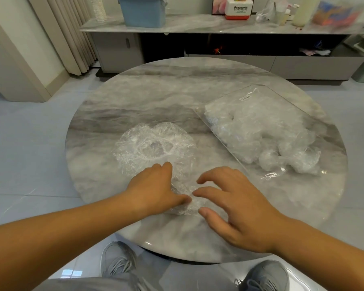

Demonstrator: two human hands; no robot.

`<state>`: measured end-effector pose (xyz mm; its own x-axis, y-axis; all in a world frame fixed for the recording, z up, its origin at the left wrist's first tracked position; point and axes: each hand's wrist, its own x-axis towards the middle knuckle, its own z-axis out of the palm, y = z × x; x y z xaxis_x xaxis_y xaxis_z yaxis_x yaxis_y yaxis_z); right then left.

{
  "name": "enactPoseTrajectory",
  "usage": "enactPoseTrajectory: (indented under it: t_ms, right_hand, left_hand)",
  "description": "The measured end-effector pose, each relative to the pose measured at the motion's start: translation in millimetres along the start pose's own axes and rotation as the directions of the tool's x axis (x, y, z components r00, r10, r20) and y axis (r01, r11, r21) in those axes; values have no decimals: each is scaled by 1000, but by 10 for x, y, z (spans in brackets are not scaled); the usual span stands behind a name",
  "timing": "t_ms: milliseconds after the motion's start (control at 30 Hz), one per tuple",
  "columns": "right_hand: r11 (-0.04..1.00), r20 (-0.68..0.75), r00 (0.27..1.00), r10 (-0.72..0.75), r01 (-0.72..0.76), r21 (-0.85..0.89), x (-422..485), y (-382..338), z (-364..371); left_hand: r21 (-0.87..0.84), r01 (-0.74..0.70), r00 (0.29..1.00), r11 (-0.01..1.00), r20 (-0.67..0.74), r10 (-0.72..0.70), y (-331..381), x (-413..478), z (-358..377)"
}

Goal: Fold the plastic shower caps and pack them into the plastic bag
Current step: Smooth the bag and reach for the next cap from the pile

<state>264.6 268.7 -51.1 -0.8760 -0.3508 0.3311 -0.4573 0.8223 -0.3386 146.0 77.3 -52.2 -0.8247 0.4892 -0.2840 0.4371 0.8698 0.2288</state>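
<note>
While the head view is looking down on a round marble table (pixel 135 97), both hands are working near its front edge. The left hand (pixel 156 190) is lying palm down, fingers fairly straight and released, with the thumb reaching to the right and pressing on a bunched piece of clear plastic (pixel 186 205). The right hand (pixel 240 206) is hovering just beside that plastic, fingers spread and lightly bent, grasping nothing. Its fingertips (pixel 199 181) are sitting close to the plastic, but contact cannot be confirmed.

An opened shower cap (pixel 153 148) is lying spread on the table just beyond the left hand, its gathered elastic ring facing up and its near edge running under the left fingers. Whether the bunched plastic is belonging to this cap or to a second one cannot be told.

The plastic bag (pixel 250 114) is lying flat on the right half of the table, apart from both hands. It is holding a heap of crumpled clear caps (pixel 292 162), which are crowding toward its near end. A small white label (pixel 245 97) is showing at its far corner, the print too small to read.

Beyond the table, a low sideboard (pixel 198 28) is carrying a blue bin (pixel 143 11), a red and white Panasonic box (pixel 237 9), a stack of white cups (pixel 98 8) and some blurred bottles. A pleated curtain (pixel 67 34) is hanging at far left. Two grey shoes (pixel 118 263) are resting on the tiled floor under the near rim
</note>
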Motion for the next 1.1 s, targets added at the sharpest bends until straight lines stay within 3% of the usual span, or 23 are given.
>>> enactPoseTrajectory:
  t_ms: [200, 333, 467, 533, 633, 700, 833, 933, 1000, 1100]
  right_hand:
    - [996, 293, 953, 81, -89, 14, -81, 114, 242]
    - [996, 347, 935, 78, -85, 5, -137, 142, 265]
    - [997, 349, 934, 75, -79, -2, -176, 152, 271]
    - [998, 349, 935, 59, -59, -13, -206, 150, 286]
    - [999, 348, 936, 52, -44, -32, -228, 151, 306]
    - [998, 364, 929, 64, -61, -19, -223, 154, 293]
    - [980, 330, 944, 6, -71, 187, -259, 184, 200]
    - [923, 97, 975, 201, -221, 314, -286, 215, 139]
    - [909, -41, 936, 350, -329, 254, -237, 231, 97]
    - [810, 55, 816, 576, -578, 99, -136, 257, 31]
  left_hand:
    - [-98, 29, 999, 995, 42, -25, -33, -15, 0]
    - [-202, 34, 999, 979, 38, -26, -75, 6, -3]
    - [-379, 37, 993, 925, 119, 9, -67, 45, -36]
    - [-559, 102, 985, 823, 174, -4, -42, 44, -56]
    - [-833, 269, 945, 484, 326, 35, 59, -9, -79]
    - [-872, 379, 900, 310, 425, 97, 140, -53, -64]
    - [-846, 494, 845, 203, 522, 120, 202, -77, 39]
    - [-838, 502, 847, 213, 526, 75, 212, -52, 62]
    - [-837, 499, 850, 225, 523, 63, 220, -34, 61]
    - [-838, 493, 853, 232, 518, 60, 238, -28, 61]
